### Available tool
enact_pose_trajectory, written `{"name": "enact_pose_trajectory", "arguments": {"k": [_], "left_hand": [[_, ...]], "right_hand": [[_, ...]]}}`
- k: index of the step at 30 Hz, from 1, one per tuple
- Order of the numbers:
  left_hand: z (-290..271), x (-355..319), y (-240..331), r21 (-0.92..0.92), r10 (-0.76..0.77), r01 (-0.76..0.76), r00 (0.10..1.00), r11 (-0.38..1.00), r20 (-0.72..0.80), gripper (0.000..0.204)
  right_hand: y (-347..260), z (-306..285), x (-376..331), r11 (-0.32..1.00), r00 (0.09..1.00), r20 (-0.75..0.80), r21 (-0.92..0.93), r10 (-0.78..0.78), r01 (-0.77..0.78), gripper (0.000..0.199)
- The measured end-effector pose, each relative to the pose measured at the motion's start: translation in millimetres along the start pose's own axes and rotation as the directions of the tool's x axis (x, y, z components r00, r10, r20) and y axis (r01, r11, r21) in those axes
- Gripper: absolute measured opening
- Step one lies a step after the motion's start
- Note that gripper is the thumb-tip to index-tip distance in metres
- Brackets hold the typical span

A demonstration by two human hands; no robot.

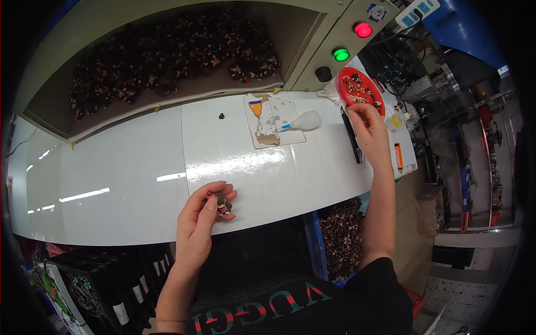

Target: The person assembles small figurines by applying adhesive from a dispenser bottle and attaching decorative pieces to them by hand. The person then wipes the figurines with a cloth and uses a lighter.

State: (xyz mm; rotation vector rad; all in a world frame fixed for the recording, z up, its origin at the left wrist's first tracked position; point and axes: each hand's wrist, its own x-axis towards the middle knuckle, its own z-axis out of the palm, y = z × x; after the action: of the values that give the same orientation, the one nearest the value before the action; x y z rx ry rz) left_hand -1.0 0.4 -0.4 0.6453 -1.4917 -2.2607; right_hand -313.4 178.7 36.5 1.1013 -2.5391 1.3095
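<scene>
My left hand (pixel 195 220) is closed around a small dark brown figurine (pixel 225 209) with pink-red and white parts, just above the table's near edge. On the right, my right hand (pixel 371 133) reaches to the near rim of a red dish (pixel 342 84), which holds many small brown and pale pieces (pixel 357 89). Its thumb and fingertips are pinched together; whatever is between them is too small to make out. A small dark piece (pixel 221 116) lies alone on the white table. Right of it, a white squeeze bottle (pixel 309 120) with a blue tip lies on a glue-stained card (pixel 293 140).
Behind the table, a beige machine (pixel 304 61) with lit red and green buttons has an opening filled with similar figurines (pixel 173 53). Black tweezers (pixel 352 137) and an orange lighter (pixel 398 156) flank my right wrist. A blue bin (pixel 316 245) of small parts stands below the table edge.
</scene>
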Motion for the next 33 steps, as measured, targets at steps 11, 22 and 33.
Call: {"name": "enact_pose_trajectory", "arguments": {"k": [11,22,33], "left_hand": [[3,-5,6,0.086,-0.033,0.034,0.999,0.996,-0.012,0.038],[-5,-5,4,0.076,-0.006,0.002,0.998,0.997,0.055,0.040],[-6,-6,-3,0.183,0.080,-0.089,0.995,0.979,0.057,0.037]], "right_hand": [[-23,40,12,0.974,0.856,0.517,-0.188,-0.009,0.123,0.035],[-52,44,-30,0.975,0.865,0.451,0.086,-0.221,0.204,0.035],[-98,53,-62,0.912,0.775,0.481,0.208,-0.410,0.353,0.038]]}}
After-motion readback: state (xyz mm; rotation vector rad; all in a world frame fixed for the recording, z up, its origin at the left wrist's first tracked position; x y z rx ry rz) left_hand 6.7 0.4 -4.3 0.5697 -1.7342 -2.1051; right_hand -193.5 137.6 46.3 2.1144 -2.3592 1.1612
